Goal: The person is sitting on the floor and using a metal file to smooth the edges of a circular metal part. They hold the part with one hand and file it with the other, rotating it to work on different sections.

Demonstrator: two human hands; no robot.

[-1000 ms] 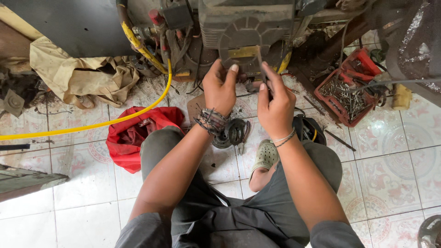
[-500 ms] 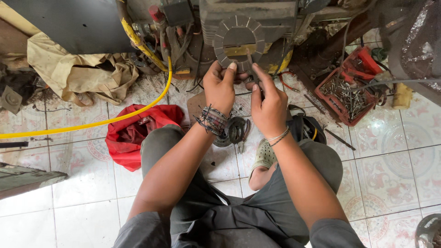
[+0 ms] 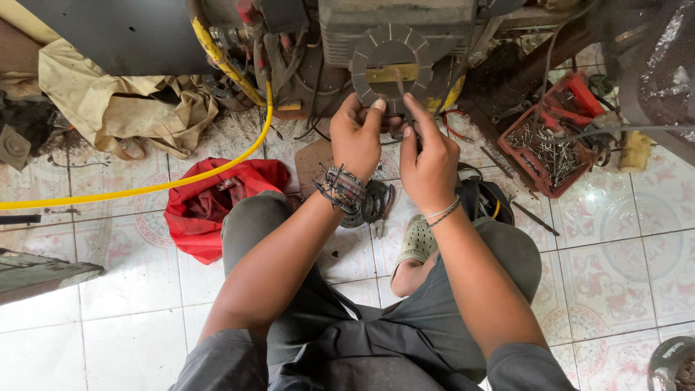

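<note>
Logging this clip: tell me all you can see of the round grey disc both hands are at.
The round grey disc looks like dull metal, with radial slots round its rim and a brass-coloured bar across its middle. It sits upright on the front of a grimy machine. The left hand and right hand reach its lower edge, fingertips touching.

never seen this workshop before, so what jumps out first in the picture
First, the two hands: the left hand and right hand reach up together to a round grey slotted disc on the machine at top centre. Next, the red cloth on the tiled floor at left, with the yellow hose curving above it. At right sits a red tray of nails.
</note>
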